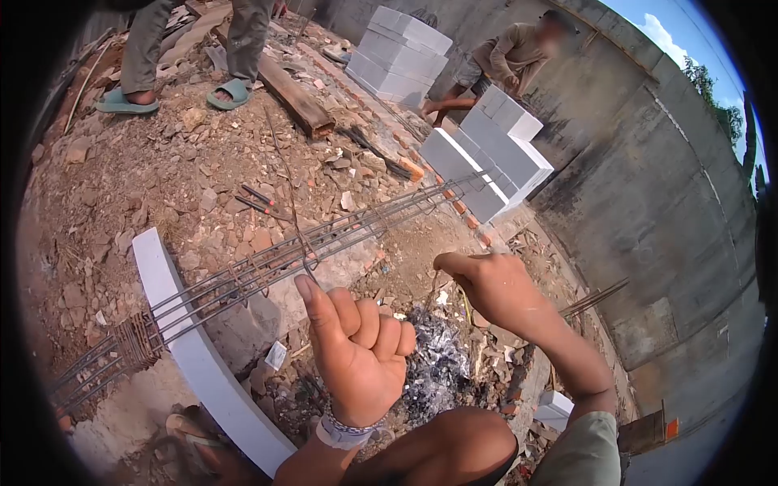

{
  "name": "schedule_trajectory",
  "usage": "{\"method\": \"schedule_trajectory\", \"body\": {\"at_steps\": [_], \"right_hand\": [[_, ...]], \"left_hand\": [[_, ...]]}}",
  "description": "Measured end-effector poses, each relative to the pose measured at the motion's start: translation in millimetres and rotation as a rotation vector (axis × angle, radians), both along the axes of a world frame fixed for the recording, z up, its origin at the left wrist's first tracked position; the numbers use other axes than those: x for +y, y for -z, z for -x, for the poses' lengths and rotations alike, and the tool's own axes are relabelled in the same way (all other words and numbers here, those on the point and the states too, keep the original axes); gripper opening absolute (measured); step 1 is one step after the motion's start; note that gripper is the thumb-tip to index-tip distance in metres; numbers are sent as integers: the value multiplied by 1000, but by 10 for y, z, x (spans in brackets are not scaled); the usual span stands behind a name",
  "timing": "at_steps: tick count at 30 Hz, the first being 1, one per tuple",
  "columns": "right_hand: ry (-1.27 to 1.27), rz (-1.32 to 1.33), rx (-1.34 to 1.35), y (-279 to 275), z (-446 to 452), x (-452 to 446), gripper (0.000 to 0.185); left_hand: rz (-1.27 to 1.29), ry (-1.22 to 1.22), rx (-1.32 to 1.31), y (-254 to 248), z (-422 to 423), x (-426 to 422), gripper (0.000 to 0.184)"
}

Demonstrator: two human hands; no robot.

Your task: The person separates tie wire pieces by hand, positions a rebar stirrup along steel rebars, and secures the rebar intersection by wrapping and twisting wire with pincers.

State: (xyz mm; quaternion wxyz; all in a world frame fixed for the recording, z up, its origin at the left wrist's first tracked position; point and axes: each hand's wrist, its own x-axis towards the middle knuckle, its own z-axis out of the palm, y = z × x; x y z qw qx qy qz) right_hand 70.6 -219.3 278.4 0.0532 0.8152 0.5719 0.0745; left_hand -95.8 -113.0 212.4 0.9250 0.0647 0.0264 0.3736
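My left hand (pixel 361 352) is closed with the thumb up, just below the steel rebar cage (pixel 340 233). Out of its grip a thin metal rod (pixel 311 266) rises to the cage's near bars; the rod's lower part is hidden. To the right, my right hand (pixel 498 293) is closed in a pinch, apart from the cage, and a thin wire (pixel 433 283) seems to hang from its fingertips. The cage lies slanted across a long white block (pixel 166 279), its far end by stacked blocks. Pliers (pixel 263 204) with dark and orange handles lie on the rubble beyond it.
Grey ash (pixel 438 364) lies below my hands. A person (pixel 515 57) crouches behind stacked white blocks (pixel 494 154); another stands in green sandals (pixel 231 93) at the upper left. A wooden beam (pixel 296 97) lies on the rubble. A concrete wall (pixel 648 202) borders the right.
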Motion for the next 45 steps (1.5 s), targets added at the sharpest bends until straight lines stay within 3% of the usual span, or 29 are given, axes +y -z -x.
{"method": "schedule_trajectory", "body": {"at_steps": [1, 3, 6, 7, 9, 12, 15, 19, 20, 21, 23, 26, 29, 31, 35, 38, 39, 42, 43, 45], "right_hand": [[52, 324, 43, 64, 135, 18, 26], [-216, 545, 398, 131, 333, -97, 22], [-490, 450, 1209, -145, 428, -152, 28], [-536, 277, 1263, -234, 376, -160, 35], [-74, 8, 1608, -132, 173, -378, 34], [299, -166, 1829, 133, 112, -392, 35], [465, 22, 1821, 218, 208, -343, 35], [351, 131, 1797, 341, 205, -395, 35], [361, 97, 1765, 348, 240, -393, 34], [365, 62, 1731, 356, 283, -373, 34], [337, -5, 1599, 416, 322, -310, 34], [352, -67, 1673, 411, 351, -141, 32], [375, -33, 1766, 445, 365, -55, 31], [356, -8, 1794, 521, 398, -55, 30], [334, -79, 1558, 686, 454, -227, 23], [67, -292, 890, 903, 365, -429, 23], [86, -219, 664, 702, 468, -381, 24], [-122, -56, 579, 414, 421, -566, 23], [-223, -245, 700, 326, 358, -586, 24], [-160, -680, 1264, 189, 150, -509, 26]], "left_hand": [[18, -47, -33, -27, -2, 123, 55], [76, -159, 11, -32, -52, 369, 51], [116, -198, 73, 150, -99, 652, 50], [161, -201, 40, 162, -57, 675, 49], [85, -214, -38, 235, 8, 736, 51], [76, -258, -100, 248, 128, 809, 53], [81, -211, -146, 230, 126, 886, 53], [145, -121, -133, 241, 59, 954, 55], [166, -116, -126, 304, 5, 989, 55], [-11, -78, -304, 477, -63, 1034, 51], [95, -47, -184, 268, -97, 928, 47], [94, 86, -54, 237, -205, 488, 41], [101, 213, -297, 630, -364, 147, 43], [114, 176, -216, 687, -331, 210, 43], [195, -61, 116, 644, -190, 625, 47], [156, -229, 221, 603, -110, 905, 47], [140, -279, 244, 588, -96, 970, 48], [145, -331, 282, 597, -110, 1099, 48], [119, -294, 255, 598, -112, 1037, 49], [57, -200, 200, 565, -124, 764, 50]]}}
